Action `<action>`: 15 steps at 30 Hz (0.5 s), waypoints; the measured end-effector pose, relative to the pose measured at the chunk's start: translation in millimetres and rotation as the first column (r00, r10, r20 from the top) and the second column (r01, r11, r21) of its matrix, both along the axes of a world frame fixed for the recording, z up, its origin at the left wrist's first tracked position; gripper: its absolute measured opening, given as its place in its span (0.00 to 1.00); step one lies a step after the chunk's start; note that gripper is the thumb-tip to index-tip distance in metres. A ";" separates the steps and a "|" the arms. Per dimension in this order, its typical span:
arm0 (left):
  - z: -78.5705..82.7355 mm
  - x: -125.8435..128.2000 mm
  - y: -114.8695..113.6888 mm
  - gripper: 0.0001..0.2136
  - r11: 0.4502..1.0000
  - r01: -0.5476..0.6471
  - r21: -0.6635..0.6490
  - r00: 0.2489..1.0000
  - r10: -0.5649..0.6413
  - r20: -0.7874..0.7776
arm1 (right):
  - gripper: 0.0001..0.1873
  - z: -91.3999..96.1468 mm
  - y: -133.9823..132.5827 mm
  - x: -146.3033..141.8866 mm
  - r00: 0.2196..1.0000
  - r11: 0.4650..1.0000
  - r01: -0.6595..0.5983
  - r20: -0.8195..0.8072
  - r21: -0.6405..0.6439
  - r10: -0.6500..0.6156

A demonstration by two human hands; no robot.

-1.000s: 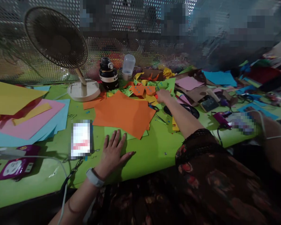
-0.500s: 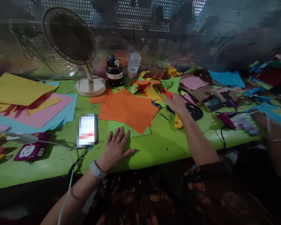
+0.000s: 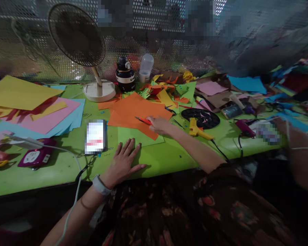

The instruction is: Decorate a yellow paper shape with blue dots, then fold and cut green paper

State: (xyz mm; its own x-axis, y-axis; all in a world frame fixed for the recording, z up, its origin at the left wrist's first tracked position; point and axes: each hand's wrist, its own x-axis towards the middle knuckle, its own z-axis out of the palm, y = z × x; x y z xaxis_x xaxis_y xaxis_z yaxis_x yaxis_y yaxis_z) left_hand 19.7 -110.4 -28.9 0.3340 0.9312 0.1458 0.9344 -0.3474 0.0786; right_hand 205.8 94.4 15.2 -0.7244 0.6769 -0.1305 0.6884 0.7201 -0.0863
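My left hand [image 3: 122,163] lies flat with its fingers spread, the fingertips at the lower edge of a light green paper sheet [image 3: 127,134]. Overlapping that sheet is a large orange paper [image 3: 133,108] with angled edges. Over the orange paper my right hand [image 3: 160,125] is closed around a slim red pen-like tool [image 3: 145,121]. The tool's dark, pointed tip is directed left; its exact kind is too small to tell. Beyond the right hand are a yellow glue gun [image 3: 195,127] and a round black tray [image 3: 212,119].
A phone [image 3: 94,136] lies left of my left hand, near a purple device [image 3: 37,154] with a white cable. Behind stand a fan [image 3: 99,89], a black bottle [image 3: 125,80] and colored paper scraps [image 3: 166,97]. Another person's arm [image 3: 296,136] reaches in at right.
My right hand has moved left with the red tool, from beside the black tray to over the orange paper. The glue gun is now uncovered. My left hand stays flat.
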 end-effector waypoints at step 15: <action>1.2 -7.7 -8.3 0.41 0.997 0.071 -0.006 0.996 -0.071 -0.061 | 0.21 -18.2 -32.7 -18.8 0.979 0.987 -0.156 -0.136 -0.044 0.149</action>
State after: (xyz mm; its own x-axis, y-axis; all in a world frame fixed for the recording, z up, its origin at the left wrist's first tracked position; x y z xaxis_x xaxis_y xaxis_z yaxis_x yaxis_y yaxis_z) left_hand 12.1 -118.7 -27.6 0.4073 0.9055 0.1192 0.9105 -0.4127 0.0235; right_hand 187.0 61.7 -3.1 -0.8317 0.5519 -0.0599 0.5510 0.8075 -0.2106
